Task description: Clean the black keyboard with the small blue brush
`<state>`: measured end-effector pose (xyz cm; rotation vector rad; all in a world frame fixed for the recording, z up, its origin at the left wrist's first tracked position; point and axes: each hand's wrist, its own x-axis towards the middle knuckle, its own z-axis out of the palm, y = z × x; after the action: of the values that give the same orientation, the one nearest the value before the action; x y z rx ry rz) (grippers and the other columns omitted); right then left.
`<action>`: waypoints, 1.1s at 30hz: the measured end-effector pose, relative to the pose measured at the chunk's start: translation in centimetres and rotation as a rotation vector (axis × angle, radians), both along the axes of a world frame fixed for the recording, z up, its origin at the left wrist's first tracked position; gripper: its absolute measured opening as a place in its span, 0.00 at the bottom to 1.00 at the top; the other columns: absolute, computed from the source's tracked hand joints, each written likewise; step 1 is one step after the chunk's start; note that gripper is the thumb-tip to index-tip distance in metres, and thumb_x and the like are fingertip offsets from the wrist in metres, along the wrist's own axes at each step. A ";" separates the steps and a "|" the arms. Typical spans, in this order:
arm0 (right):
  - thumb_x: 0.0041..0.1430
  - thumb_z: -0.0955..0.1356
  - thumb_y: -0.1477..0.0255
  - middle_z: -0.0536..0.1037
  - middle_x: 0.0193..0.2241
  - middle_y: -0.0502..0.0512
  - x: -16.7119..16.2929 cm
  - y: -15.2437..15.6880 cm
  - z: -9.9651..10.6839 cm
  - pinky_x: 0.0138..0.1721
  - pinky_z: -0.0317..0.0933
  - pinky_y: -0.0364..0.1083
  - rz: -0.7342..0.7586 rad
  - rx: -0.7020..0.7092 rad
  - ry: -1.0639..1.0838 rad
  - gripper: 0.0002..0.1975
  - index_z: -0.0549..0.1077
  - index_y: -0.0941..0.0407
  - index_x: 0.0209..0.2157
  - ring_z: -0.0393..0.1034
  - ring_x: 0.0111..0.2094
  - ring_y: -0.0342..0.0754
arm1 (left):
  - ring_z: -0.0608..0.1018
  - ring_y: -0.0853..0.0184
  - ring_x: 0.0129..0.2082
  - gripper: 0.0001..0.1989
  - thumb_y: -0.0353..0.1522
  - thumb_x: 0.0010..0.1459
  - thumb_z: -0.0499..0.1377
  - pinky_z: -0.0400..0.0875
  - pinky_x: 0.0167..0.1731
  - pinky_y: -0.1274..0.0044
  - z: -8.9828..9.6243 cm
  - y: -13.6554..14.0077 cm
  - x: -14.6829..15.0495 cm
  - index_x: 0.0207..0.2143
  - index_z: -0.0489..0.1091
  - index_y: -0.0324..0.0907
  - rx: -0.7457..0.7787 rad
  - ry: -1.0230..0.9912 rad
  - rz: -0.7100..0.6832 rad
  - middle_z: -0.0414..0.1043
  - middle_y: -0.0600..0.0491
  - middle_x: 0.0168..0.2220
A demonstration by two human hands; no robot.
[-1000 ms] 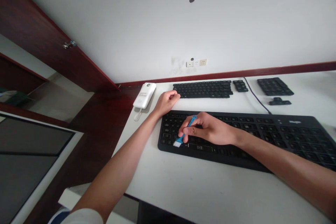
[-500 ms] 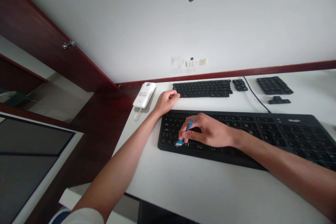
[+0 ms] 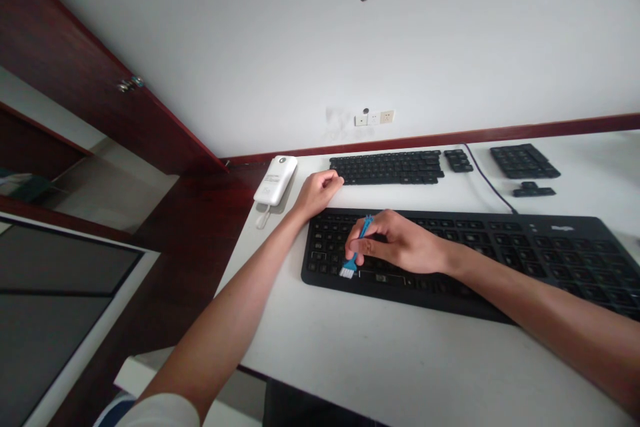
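Observation:
My right hand [image 3: 395, 240] pinches a small blue brush [image 3: 367, 225], held at a slant over the left part of a black keyboard [image 3: 430, 302]. Its white bristles touch the lower-left area of the keyboard, where the keycaps are off and bare key sockets show. My left hand [image 3: 319, 192] lies with fingers curled at the keyboard's far left corner, close to the loose black keycaps [image 3: 385, 167] laid out in rows. Nothing shows in its fingers.
More keycaps lie in groups: a small block [image 3: 457, 161], a number-pad block [image 3: 524, 161] and an arrow cluster [image 3: 534, 189]. A cable [image 3: 493, 181] runs back from the keyboard. A white handheld device [image 3: 276, 180] with a strap lies near the left edge of the white table [image 3: 390, 353].
My right hand has shifted slightly right and away from me with the brush, which now stands more upright. My left hand has stayed in place.

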<state>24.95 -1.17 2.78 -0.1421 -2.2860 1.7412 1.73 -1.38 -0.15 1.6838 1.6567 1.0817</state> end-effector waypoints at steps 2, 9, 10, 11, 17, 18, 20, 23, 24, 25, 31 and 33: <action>0.73 0.66 0.59 0.84 0.35 0.57 0.0 0.0 -0.1 0.39 0.71 0.45 0.027 0.056 -0.007 0.20 0.83 0.58 0.41 0.78 0.33 0.46 | 0.57 0.71 0.25 0.19 0.42 0.63 0.55 0.50 0.27 0.75 -0.1 0.1 0.0 0.24 0.56 0.43 0.011 0.000 -0.004 0.52 0.58 0.24; 0.73 0.66 0.58 0.83 0.34 0.58 0.0 -0.1 0.1 0.40 0.71 0.46 0.001 -0.016 0.017 0.21 0.83 0.59 0.39 0.79 0.35 0.48 | 0.58 0.71 0.26 0.18 0.42 0.63 0.55 0.51 0.27 0.75 -0.1 0.2 0.0 0.24 0.56 0.43 0.010 0.001 -0.007 0.52 0.58 0.24; 0.73 0.65 0.58 0.83 0.34 0.57 0.0 -0.1 0.1 0.39 0.71 0.45 0.004 0.017 0.013 0.21 0.83 0.58 0.39 0.78 0.34 0.47 | 0.58 0.71 0.26 0.19 0.42 0.63 0.55 0.51 0.27 0.75 -0.1 0.2 0.0 0.24 0.56 0.43 0.014 0.000 -0.009 0.52 0.58 0.24; 0.73 0.65 0.58 0.83 0.34 0.57 0.0 -0.1 0.1 0.39 0.71 0.45 0.015 0.045 0.010 0.20 0.83 0.58 0.40 0.78 0.33 0.47 | 0.57 0.71 0.26 0.19 0.42 0.63 0.55 0.51 0.27 0.75 -0.1 0.2 0.0 0.24 0.55 0.43 0.016 0.001 -0.009 0.52 0.58 0.24; 0.72 0.66 0.57 0.84 0.37 0.59 0.0 0.1 -0.1 0.41 0.72 0.48 -0.020 -0.106 0.052 0.20 0.82 0.59 0.41 0.79 0.37 0.49 | 0.58 0.70 0.26 0.19 0.42 0.63 0.55 0.51 0.27 0.75 0.0 0.2 0.1 0.24 0.56 0.43 0.009 -0.004 -0.003 0.53 0.58 0.24; 0.72 0.66 0.57 0.84 0.36 0.58 0.0 0.1 -0.2 0.40 0.72 0.47 -0.039 -0.096 0.048 0.20 0.82 0.59 0.40 0.78 0.36 0.49 | 0.58 0.70 0.26 0.18 0.42 0.63 0.55 0.52 0.27 0.75 -0.1 0.2 0.0 0.24 0.56 0.43 0.011 -0.006 -0.005 0.53 0.58 0.24; 0.72 0.66 0.57 0.83 0.34 0.57 0.0 0.1 -0.2 0.39 0.71 0.46 -0.035 -0.019 0.032 0.20 0.82 0.59 0.40 0.77 0.34 0.47 | 0.58 0.71 0.26 0.18 0.41 0.63 0.55 0.51 0.27 0.75 -0.1 0.2 0.0 0.24 0.56 0.43 0.016 -0.011 -0.014 0.53 0.58 0.24; 0.73 0.66 0.58 0.84 0.36 0.58 -0.1 0.0 -0.1 0.41 0.71 0.46 0.016 0.015 0.027 0.19 0.82 0.59 0.41 0.78 0.35 0.47 | 0.58 0.71 0.26 0.19 0.42 0.63 0.55 0.51 0.27 0.75 -0.1 0.2 0.0 0.24 0.56 0.43 0.020 -0.013 -0.021 0.52 0.58 0.24; 0.73 0.66 0.58 0.84 0.37 0.58 -0.2 0.0 -0.1 0.42 0.71 0.47 0.011 -0.019 0.037 0.20 0.82 0.59 0.41 0.78 0.36 0.48 | 0.58 0.71 0.26 0.19 0.42 0.63 0.55 0.51 0.27 0.75 -0.1 0.2 0.0 0.24 0.56 0.43 0.019 -0.012 -0.019 0.52 0.58 0.24; 0.72 0.66 0.57 0.84 0.37 0.58 -0.2 0.0 0.0 0.42 0.71 0.47 -0.012 -0.057 0.047 0.20 0.82 0.59 0.40 0.78 0.36 0.48 | 0.58 0.71 0.26 0.19 0.42 0.63 0.55 0.51 0.27 0.75 -0.1 0.2 0.0 0.24 0.56 0.43 0.017 -0.009 -0.016 0.52 0.58 0.24; 0.71 0.67 0.56 0.84 0.36 0.57 -0.2 0.0 0.0 0.42 0.71 0.46 0.021 0.006 0.026 0.21 0.83 0.57 0.41 0.78 0.35 0.47 | 0.58 0.70 0.26 0.19 0.42 0.63 0.55 0.51 0.27 0.75 -0.2 0.2 0.0 0.24 0.56 0.43 0.023 -0.020 -0.025 0.52 0.58 0.24; 0.72 0.67 0.56 0.84 0.39 0.58 -0.2 0.0 0.0 0.44 0.72 0.47 0.021 -0.055 0.044 0.20 0.83 0.58 0.42 0.80 0.38 0.49 | 0.58 0.71 0.26 0.18 0.41 0.63 0.55 0.51 0.27 0.75 -0.2 0.2 0.0 0.24 0.56 0.43 0.025 -0.034 -0.032 0.52 0.58 0.24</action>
<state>24.74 -1.15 2.76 -0.0900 -2.2172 1.8002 1.69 -1.19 -0.35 1.6918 1.5963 1.1142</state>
